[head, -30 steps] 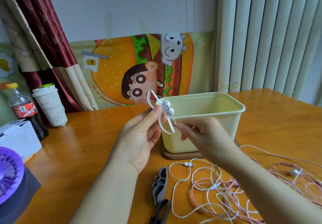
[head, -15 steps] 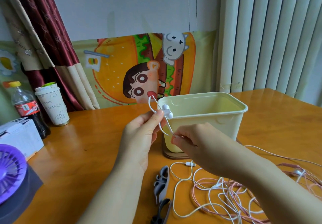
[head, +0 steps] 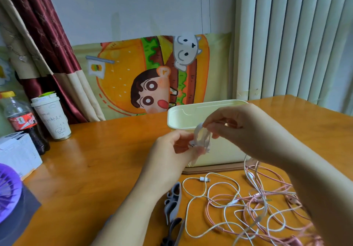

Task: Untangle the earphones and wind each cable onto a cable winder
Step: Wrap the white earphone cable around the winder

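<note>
Gripped low in curled left hand [head: 172, 150]: white earphone cable [head: 200, 138], looped at centre, pinched at its 1 o'clock by right hand [head: 238, 129]. Tangled with pink cable [head: 277, 194] at 5 o'clock on table [head: 95, 159]. Judged light, limp, springy, snag-prone; best pinched across gathered loops.
</note>
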Tool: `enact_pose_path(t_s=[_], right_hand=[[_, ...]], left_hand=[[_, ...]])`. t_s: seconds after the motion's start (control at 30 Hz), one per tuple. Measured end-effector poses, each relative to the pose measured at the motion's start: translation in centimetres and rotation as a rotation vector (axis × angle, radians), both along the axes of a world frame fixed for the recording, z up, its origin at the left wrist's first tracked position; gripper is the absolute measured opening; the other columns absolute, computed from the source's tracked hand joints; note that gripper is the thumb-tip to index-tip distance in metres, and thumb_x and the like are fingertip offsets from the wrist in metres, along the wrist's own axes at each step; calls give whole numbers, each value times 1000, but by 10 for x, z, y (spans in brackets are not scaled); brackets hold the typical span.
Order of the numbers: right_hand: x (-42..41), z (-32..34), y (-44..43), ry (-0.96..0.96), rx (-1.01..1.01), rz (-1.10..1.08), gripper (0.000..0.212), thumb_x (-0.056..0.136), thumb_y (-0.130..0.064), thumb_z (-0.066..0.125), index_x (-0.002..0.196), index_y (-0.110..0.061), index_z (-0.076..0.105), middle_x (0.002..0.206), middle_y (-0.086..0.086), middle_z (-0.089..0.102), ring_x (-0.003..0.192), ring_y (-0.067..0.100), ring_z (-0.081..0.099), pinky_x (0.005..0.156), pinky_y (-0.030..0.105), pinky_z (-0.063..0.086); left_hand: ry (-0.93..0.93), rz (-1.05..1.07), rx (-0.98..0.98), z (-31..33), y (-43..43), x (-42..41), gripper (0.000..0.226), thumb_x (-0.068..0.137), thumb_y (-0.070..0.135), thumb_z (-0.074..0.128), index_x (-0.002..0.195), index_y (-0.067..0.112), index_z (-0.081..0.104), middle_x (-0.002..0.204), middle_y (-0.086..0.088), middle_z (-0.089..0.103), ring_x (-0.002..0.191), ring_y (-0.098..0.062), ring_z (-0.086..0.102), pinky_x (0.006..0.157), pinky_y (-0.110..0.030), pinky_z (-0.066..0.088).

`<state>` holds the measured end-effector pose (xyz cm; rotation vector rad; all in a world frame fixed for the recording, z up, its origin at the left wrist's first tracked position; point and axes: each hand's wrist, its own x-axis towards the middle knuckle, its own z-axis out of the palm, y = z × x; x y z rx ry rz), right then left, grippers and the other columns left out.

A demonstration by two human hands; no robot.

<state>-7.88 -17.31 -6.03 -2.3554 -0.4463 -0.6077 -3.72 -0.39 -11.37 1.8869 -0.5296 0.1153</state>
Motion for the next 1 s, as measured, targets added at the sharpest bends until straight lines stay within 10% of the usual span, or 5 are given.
enact_pose_path(t_s=[0.57, 0.9, 1.0], right_hand=[[3, 1, -9, -70, 398, 126, 20, 92, -11, 57, 95, -25, 70, 64, -8, 64, 58, 0, 57, 55, 9, 40], [31, -27, -11, 257, 863, 233, 24, 91, -8, 57, 82, -20, 76, 78, 16, 58, 74, 29, 46, 71, 38, 42], [36, -42, 1, 349, 851, 235, 23, 89, -13, 59, 73, -19, 74, 69, 8, 58, 60, 21, 40, 56, 24, 40]], left_hand=[[29, -165, 27, 10, 2, -8, 35, 66, 43, 71, 99, 32, 68, 93, 18, 73, 89, -1, 68, 75, -16, 53], [28, -365, -262, 20, 2, -13, 27, 72, 19, 75, 98, 19, 71, 98, 3, 75, 93, -7, 69, 79, -18, 53], [64, -344, -413, 19, 5, -6, 24, 73, 20, 82, 96, 21, 76, 103, -1, 75, 98, -12, 69, 85, -22, 54]])
